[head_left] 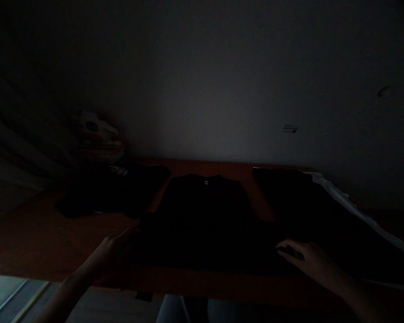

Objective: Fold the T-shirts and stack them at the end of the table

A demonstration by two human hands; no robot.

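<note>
Two hands at the table's (37,242) near edge: left hand (112,249) flat with fingers loose on the left hem of a black shirt (205,220), right hand (309,260) on its right hem, though whether it pinches the cloth cannot be told in the dim light. Shirt lies spread flat mid-table, collar toward the far edge, between both hands. Dark clothes pile (111,190) sits at far left; another dark garment (323,211) over white cloth (357,208) crowds the right edge, just beside the right hand.
</note>
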